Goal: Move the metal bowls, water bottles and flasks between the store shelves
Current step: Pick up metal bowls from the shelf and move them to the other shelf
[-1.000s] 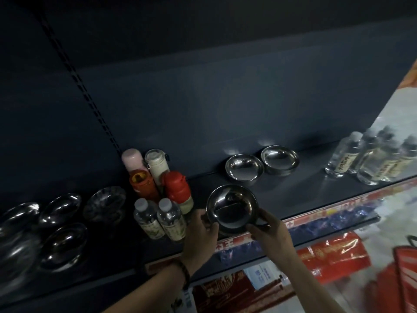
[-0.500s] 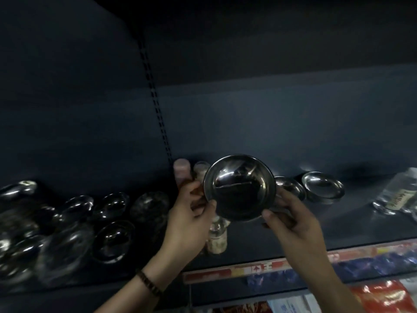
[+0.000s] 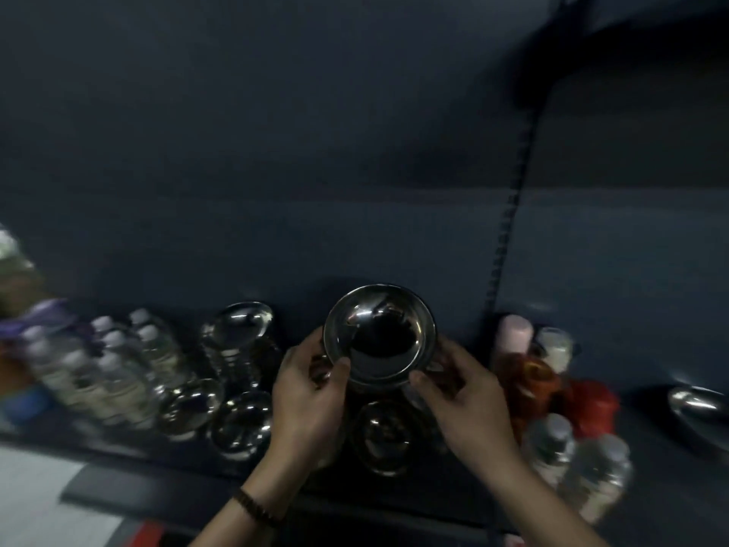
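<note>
I hold a shiny metal bowl in both hands, tilted so its inside faces me, above the dark shelf. My left hand grips its left rim and my right hand its lower right rim. Below it on the shelf rests another metal bowl. More bowls sit to the left, one stack further back. Clear water bottles stand at the far left. Coloured flasks and two small bottles stand to the right.
A slotted upright divides the dark back panel into two bays. One more bowl shows at the right edge. Blurred coloured packs sit at the far left. A pale floor patch lies below the shelf's front edge.
Both hands lifted the bowl off the right bay's shelf and carried it left past the upright. My view swung left, so the flasks now lie to the right of my hands.
</note>
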The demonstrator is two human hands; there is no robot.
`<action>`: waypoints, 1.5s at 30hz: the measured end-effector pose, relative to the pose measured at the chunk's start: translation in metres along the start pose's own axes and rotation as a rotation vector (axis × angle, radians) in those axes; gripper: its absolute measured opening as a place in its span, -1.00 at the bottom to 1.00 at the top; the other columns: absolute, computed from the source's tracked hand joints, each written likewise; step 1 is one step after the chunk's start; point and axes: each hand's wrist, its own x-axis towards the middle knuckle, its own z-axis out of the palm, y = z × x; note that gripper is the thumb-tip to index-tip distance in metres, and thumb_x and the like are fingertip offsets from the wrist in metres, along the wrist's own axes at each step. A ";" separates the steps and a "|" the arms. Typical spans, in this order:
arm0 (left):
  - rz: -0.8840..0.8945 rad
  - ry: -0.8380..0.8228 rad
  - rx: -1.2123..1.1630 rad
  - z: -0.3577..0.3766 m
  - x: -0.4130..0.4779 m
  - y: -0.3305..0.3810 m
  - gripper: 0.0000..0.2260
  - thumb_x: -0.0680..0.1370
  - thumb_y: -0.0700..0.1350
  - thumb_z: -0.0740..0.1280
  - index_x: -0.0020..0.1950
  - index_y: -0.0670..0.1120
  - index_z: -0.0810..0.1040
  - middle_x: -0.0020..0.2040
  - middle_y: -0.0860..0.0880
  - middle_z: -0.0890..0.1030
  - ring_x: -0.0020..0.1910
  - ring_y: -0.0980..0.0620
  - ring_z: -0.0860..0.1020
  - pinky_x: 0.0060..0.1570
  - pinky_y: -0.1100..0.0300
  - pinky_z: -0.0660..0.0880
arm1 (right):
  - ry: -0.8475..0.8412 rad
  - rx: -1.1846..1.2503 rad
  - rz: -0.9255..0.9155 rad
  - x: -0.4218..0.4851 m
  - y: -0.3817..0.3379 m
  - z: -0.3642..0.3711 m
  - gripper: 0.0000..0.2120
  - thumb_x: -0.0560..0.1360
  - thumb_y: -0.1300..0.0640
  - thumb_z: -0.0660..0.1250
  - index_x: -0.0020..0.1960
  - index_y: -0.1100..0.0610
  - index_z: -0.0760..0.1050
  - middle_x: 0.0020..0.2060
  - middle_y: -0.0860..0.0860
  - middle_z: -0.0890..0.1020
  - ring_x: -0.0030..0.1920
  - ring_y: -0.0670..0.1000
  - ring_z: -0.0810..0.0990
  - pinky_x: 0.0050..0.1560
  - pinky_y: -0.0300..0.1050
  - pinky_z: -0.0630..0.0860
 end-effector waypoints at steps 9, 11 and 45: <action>-0.054 0.146 -0.028 -0.133 0.091 -0.078 -0.77 0.62 -0.13 0.50 0.21 0.15 0.65 0.11 0.14 0.76 0.10 0.17 0.72 0.21 -0.09 0.67 | -0.123 -0.073 0.085 0.061 -0.011 0.192 -0.83 0.54 0.10 0.53 0.09 -0.12 0.67 -0.11 -0.33 0.72 -0.06 -0.32 0.67 -0.03 -0.37 0.50; -0.056 0.165 -0.008 -0.151 0.114 -0.096 -0.76 0.60 -0.06 0.49 0.22 0.22 0.66 0.14 0.13 0.76 0.13 0.11 0.73 0.23 -0.18 0.65 | -0.148 -0.118 0.110 0.076 -0.007 0.225 -0.87 0.54 0.06 0.53 0.04 -0.13 0.65 -0.20 -0.27 0.72 -0.14 -0.30 0.67 -0.09 -0.34 0.49; -0.042 0.022 0.477 -0.160 0.145 -0.152 -0.44 0.53 0.11 0.44 0.51 -0.02 0.46 0.30 -0.15 0.61 0.29 -0.22 0.54 0.30 -0.15 0.48 | -0.387 -0.383 0.256 0.107 -0.008 0.286 -0.51 0.46 -0.12 0.46 0.36 -0.05 0.57 0.15 -0.05 0.72 0.18 0.01 0.68 0.15 -0.15 0.51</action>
